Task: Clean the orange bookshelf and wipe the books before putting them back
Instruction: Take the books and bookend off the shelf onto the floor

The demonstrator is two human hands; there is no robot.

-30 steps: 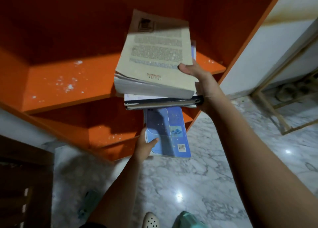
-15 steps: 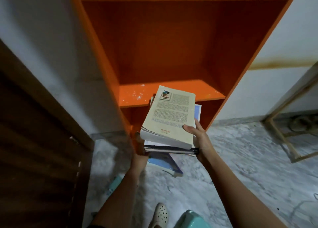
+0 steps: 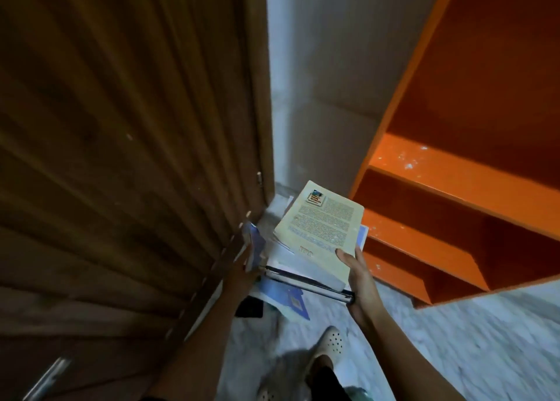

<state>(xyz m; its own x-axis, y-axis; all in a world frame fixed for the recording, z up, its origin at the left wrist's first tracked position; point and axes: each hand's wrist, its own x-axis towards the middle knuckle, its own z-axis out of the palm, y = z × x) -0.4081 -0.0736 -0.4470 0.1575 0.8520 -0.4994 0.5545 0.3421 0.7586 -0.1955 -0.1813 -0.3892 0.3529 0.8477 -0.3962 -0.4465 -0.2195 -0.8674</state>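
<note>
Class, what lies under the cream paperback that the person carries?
White papers, a black binder, then a blue booklet sticking out below. The paperback covers most of each, so further sheets may be hidden.

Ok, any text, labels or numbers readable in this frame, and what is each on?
Cream book, back cover: printed paragraphs, too blurred to read.
Badge at its top corner: lettering too small to read.
Blue book at the bottom: pale label, illegible.
Nothing readable anywhere else.
</note>
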